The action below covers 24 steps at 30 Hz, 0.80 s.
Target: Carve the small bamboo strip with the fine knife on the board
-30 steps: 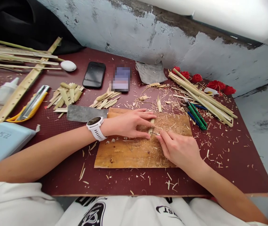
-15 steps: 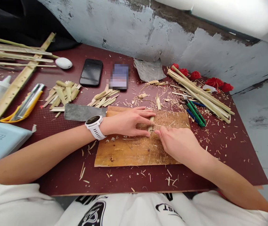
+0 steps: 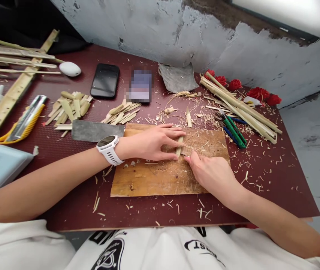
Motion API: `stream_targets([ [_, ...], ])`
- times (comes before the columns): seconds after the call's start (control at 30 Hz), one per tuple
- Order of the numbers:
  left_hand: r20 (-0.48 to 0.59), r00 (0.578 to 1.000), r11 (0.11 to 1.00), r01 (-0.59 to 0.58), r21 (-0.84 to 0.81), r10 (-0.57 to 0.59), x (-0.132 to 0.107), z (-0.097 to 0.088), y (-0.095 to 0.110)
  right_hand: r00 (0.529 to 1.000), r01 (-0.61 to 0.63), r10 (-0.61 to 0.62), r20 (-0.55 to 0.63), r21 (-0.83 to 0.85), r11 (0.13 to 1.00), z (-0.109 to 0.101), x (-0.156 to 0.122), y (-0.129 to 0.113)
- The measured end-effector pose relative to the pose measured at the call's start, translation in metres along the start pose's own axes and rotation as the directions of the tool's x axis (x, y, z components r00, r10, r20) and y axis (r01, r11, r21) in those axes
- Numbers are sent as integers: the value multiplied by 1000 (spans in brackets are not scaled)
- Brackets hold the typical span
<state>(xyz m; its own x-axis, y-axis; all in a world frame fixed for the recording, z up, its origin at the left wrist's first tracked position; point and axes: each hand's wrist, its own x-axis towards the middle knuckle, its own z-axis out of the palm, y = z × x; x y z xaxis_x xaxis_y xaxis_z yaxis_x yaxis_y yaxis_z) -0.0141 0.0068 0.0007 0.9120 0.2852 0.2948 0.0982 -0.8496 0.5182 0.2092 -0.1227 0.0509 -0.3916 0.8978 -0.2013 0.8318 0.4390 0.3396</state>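
My left hand (image 3: 160,143), a white watch on its wrist, lies with spread fingers on a worn wooden board (image 3: 140,182). Its fingertips press a short, pale bamboo strip (image 3: 179,146) against the wood. Closed around a small tool is my right hand (image 3: 214,172). Only the thin metal tip (image 3: 184,154) of that tool shows, right beside the strip's near end; the fist hides its handle. Behind my left wrist, a flat grey blade (image 3: 96,131) rests partly alongside the board.
Bamboo slips (image 3: 122,112) lie in piles behind the blade. A yellow utility knife (image 3: 22,122), a light blue power bank (image 3: 2,165) and a phone (image 3: 104,80) are to the left. Rightward are green-handled pliers (image 3: 234,131), bamboo sticks (image 3: 241,108) and red flowers (image 3: 257,93). Shavings litter the table (image 3: 283,187).
The view has shifted slightly. My left hand stays pressed on the strip, while the metal tip in my right hand shows a little more at the strip's near end.
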Motion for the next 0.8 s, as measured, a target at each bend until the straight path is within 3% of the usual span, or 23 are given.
stream_targets([
  [0.33,-4,1000,1000,12,-27,-12,0,-2,0,996,-90,90,8,52,995,-5,4,7],
  [0.8,2,1000,1000,7,0,-7,0,-2,-1,997,-72,71,5,59,996,-2,9,3],
])
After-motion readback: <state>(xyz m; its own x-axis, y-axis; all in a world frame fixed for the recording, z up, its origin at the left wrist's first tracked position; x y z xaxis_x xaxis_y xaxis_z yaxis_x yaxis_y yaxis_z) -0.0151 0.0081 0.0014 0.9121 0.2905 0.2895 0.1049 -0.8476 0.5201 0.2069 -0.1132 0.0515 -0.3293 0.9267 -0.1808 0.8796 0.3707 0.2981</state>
